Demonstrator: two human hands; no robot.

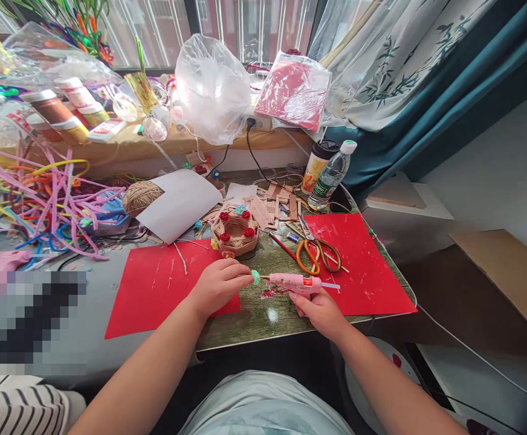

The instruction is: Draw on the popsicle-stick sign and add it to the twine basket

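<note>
Between the fingertips of my left hand [222, 283] is a small green flower [255, 277]. My right hand [318, 309] is wrapped round the handle of a pink hot glue gun [294, 283], whose nozzle points left and meets or almost meets the flower. A clear glue stick [331, 286] pokes out of the gun's back end. Just beyond my left hand sits a twine-wrapped ring-shaped basket [235, 246] with red roses and small coloured flowers round its rim. Orange-handled scissors [309, 257] lie behind the glue gun.
Red sheets [358, 260] lie on the table at both sides. Wooden sticks [275, 205], a twine ball [142, 198] and white paper [184, 199] are at the back. A water bottle [333, 175] and a cup [320, 163] stand back right. Pipe cleaners [55, 199] pile up left, near another person's striped sleeve [23, 405].
</note>
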